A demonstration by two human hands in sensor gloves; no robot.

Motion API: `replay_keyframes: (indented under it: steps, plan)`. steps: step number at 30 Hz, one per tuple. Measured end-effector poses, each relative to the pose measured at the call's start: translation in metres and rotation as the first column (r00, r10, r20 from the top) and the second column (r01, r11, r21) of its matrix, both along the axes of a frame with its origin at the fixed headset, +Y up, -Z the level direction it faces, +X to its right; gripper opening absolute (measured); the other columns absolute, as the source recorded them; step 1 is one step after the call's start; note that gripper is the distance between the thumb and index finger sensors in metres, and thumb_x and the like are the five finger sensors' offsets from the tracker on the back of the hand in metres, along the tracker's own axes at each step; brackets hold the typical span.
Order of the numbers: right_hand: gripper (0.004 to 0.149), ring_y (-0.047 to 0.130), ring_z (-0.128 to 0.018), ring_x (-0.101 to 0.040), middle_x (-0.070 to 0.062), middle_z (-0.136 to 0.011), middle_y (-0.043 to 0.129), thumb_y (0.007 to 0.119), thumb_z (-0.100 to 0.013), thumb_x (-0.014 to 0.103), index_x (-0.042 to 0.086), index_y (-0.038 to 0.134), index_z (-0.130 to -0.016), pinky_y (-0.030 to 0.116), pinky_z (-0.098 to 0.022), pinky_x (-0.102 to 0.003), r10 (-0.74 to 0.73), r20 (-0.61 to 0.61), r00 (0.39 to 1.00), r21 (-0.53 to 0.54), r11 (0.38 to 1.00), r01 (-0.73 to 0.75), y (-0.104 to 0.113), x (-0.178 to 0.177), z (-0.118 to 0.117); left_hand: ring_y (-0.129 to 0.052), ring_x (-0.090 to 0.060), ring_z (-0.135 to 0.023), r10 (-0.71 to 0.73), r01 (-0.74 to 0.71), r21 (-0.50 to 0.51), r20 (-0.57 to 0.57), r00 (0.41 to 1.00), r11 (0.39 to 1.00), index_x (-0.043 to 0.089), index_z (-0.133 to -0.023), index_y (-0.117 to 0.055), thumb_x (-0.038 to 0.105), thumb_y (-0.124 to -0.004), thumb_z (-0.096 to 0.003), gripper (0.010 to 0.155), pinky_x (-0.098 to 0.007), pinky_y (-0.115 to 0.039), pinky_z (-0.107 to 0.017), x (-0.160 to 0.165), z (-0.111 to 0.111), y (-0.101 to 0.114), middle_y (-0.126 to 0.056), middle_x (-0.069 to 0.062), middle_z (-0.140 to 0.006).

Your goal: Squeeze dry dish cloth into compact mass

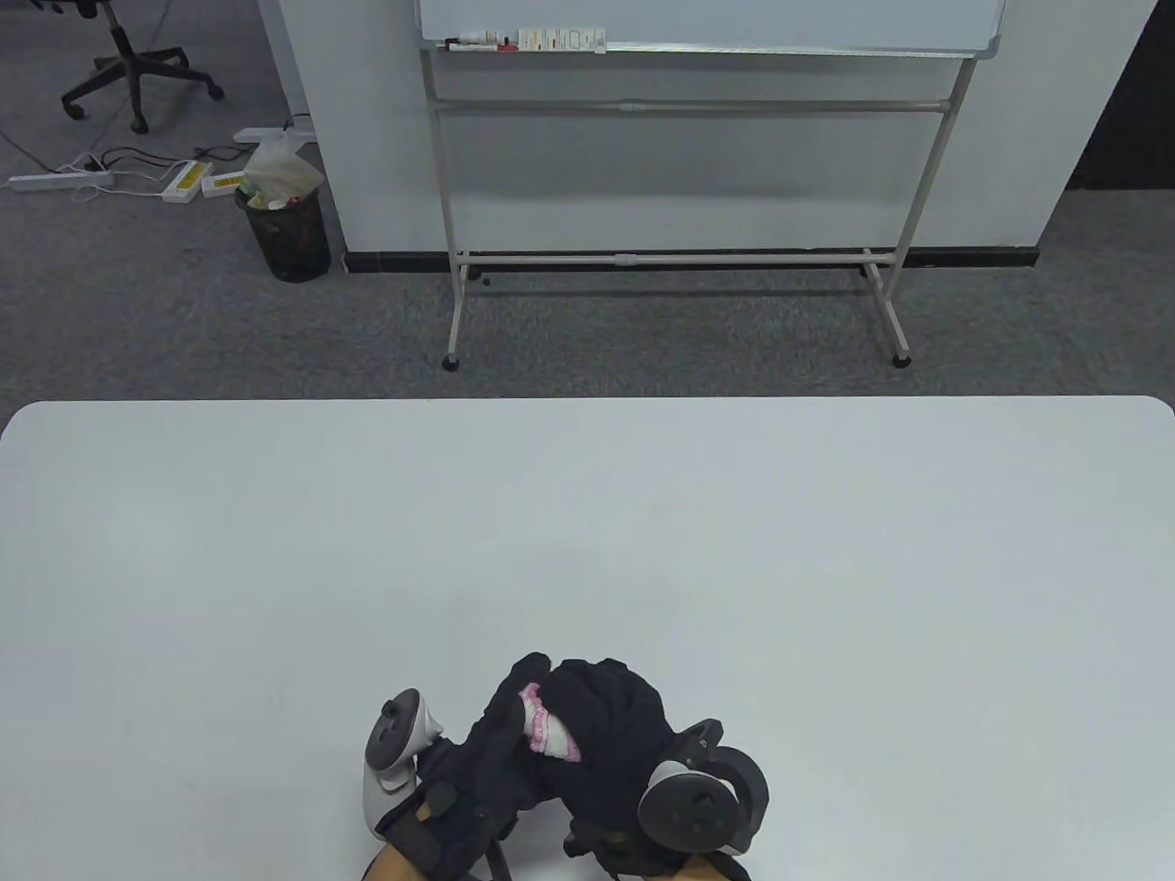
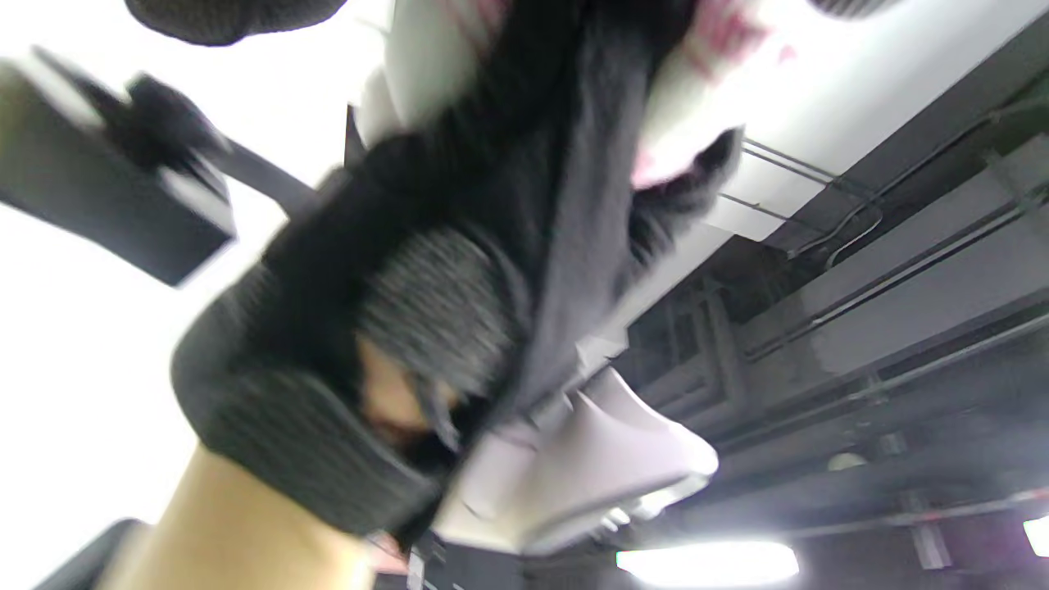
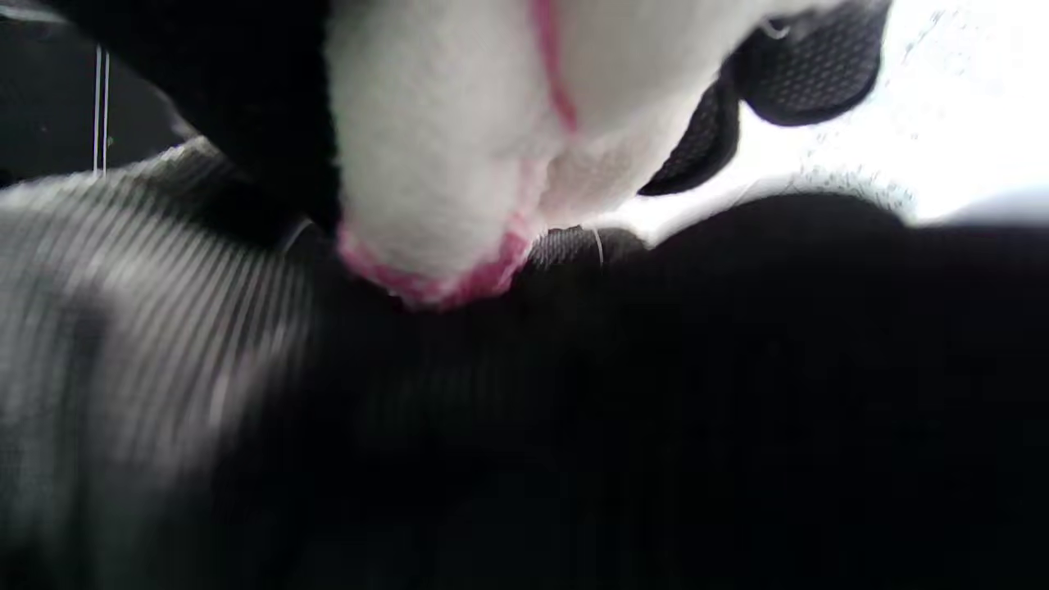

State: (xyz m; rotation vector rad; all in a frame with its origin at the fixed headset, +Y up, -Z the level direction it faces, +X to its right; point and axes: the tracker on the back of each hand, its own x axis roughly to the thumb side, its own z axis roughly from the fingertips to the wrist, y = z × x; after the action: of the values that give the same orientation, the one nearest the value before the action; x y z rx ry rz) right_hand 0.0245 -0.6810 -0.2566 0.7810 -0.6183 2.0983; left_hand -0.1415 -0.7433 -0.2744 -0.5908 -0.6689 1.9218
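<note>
The dish cloth point(image 1: 549, 731), white with a pink edge, sits bunched between the two gloved hands just above the near edge of the table point(image 1: 587, 514), and only a small strip of it shows between the dark fingers in the table view. The right hand point(image 1: 610, 730) is curled over the cloth from above and the right, and the left hand point(image 1: 500, 734) wraps it from the left, so both hands grip it with fingers closed around it. In the right wrist view the cloth bulges out as a rounded white lump with the pink hem at its bottom, pressed against glove fabric. The left wrist view is blurred, and shows little beyond bits of white and pink among the black. By my reading the squeeze is well along: most of the cloth is already gathered inside the hands, and what is left is to press in the part that pokes out. The table is white and smooth. Beyond it lies grey carpet, a whiteboard point(image 1: 707, 23) on a wheeled stand, a mesh waste bin point(image 1: 289, 234) with rubbish, power strips point(image 1: 64, 176) and an office chair point(image 1: 128, 64).
</note>
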Motion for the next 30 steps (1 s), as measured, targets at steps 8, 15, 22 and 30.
replay_keyframes:
  steps: [8,15,22,30]
  plan:
    - [0.076,0.003,-0.110,-0.027,0.001,-0.113,0.012,0.054,-0.047,0.065,0.026,0.025,-0.106,0.007,-0.074,-0.060,-0.052,-0.251,0.967,-0.214,0.977,-0.003,-0.021,-0.025,-0.009,-0.045,-0.053,-0.100,0.050,-0.042,0.037,-0.217,0.975,0.998,0.032,-0.108,-0.019,0.069,-0.047,-0.0612,0.066,-0.067,-0.049,-0.070,-0.022,-0.004,0.005,-0.027,-0.020,-0.114]
    - [0.074,0.001,-0.109,-0.026,0.003,-0.111,0.002,0.055,-0.050,0.060,0.029,0.014,-0.105,0.011,-0.074,-0.060,-0.143,-0.286,0.948,-0.335,0.941,0.041,-0.027,-0.032,-0.007,-0.075,-0.028,-0.086,-0.119,0.183,0.112,-0.427,0.896,0.977,0.029,-0.096,-0.036,0.059,-0.066,-0.0593,0.057,-0.054,-0.070,-0.063,-0.041,-0.006,0.020,-0.059,-0.004,-0.098]
    - [0.088,0.010,-0.109,-0.039,-0.007,-0.111,0.003,0.065,-0.050,0.065,0.027,0.006,-0.103,0.019,-0.073,-0.065,-0.391,-0.219,0.894,-0.516,0.824,0.234,-0.036,-0.023,-0.014,-0.082,-0.022,-0.079,-0.117,0.212,0.144,-0.488,0.865,0.967,0.029,-0.095,-0.041,0.047,-0.066,-0.0609,0.046,-0.050,-0.076,-0.059,-0.041,-0.004,0.026,-0.067,0.001,-0.091]
    - [0.094,0.000,-0.101,-0.054,-0.010,-0.102,-0.018,0.063,-0.051,0.070,0.030,-0.007,-0.099,0.020,-0.073,-0.065,-0.606,-0.265,0.750,-0.714,0.646,0.269,-0.047,-0.024,-0.017,-0.008,-0.046,-0.102,-0.170,0.329,0.259,-0.488,0.856,0.908,0.036,-0.107,-0.037,0.044,-0.056,-0.0609,0.050,-0.060,-0.046,-0.072,-0.022,0.006,0.033,-0.015,-0.013,-0.114]
